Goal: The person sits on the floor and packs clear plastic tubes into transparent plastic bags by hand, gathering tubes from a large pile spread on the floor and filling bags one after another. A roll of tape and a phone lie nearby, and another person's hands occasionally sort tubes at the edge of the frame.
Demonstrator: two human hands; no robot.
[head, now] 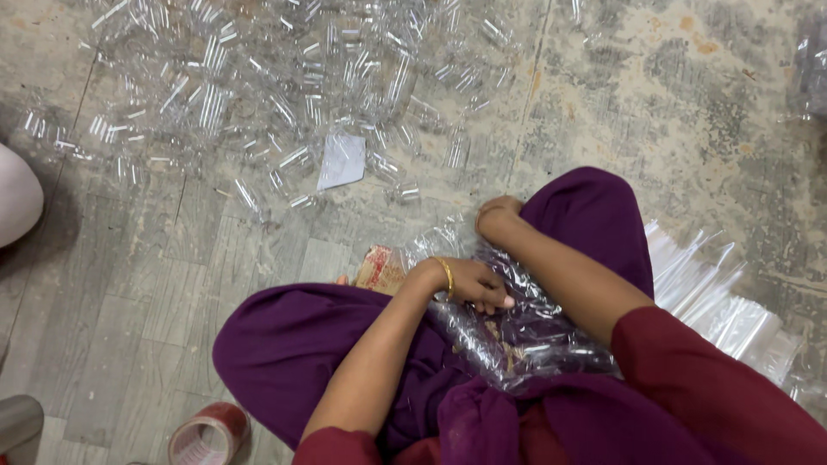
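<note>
I sit on the floor in purple trousers with a clear plastic bag [525, 331] full of small transparent bottles resting in my lap. My left hand [469, 282], with a gold bangle on the wrist, presses down on top of the bag with fingers curled on the plastic. My right hand [497, 215] reaches to the bag's far end, and its fingers are tucked out of sight behind the plastic. A scrap of brown printed card [379, 269] pokes out from under the bag by my left wrist.
A large heap of loose clear plastic bottles [284, 86] covers the concrete floor ahead, with a white paper slip [342, 160] among them. A stack of flat clear bags [719, 297] lies at my right. A roll of red tape [209, 433] sits at lower left, a pale object [17, 196] at the left edge.
</note>
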